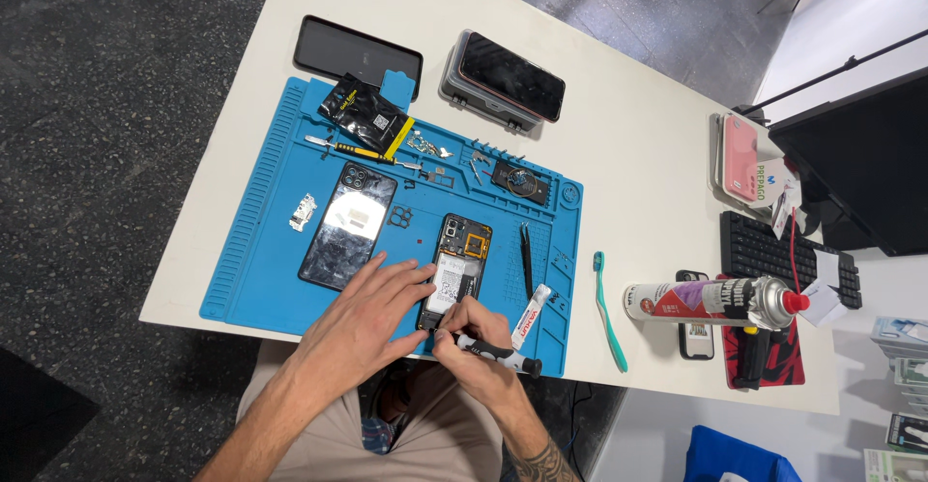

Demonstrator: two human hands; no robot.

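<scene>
An opened smartphone point(458, 262) lies on a blue repair mat point(271, 202), its battery and boards exposed. My left hand point(365, 320) rests flat on the mat, fingers pressing the phone's lower left edge. My right hand point(476, 329) grips a black-handled screwdriver point(503, 354), its tip at the phone's bottom end. The phone's glossy black back cover point(346, 225) lies on the mat to the left of the phone.
On the mat: black tweezers point(526, 260), a small glue tube point(531, 316), loose metal parts point(425, 144), a black pouch point(365, 115). Beyond it lie a dark phone point(358, 55) and a phone on a grey case point(503, 78). Right side: teal toothbrush point(609, 313), spray can point(710, 300), keyboard point(783, 255).
</scene>
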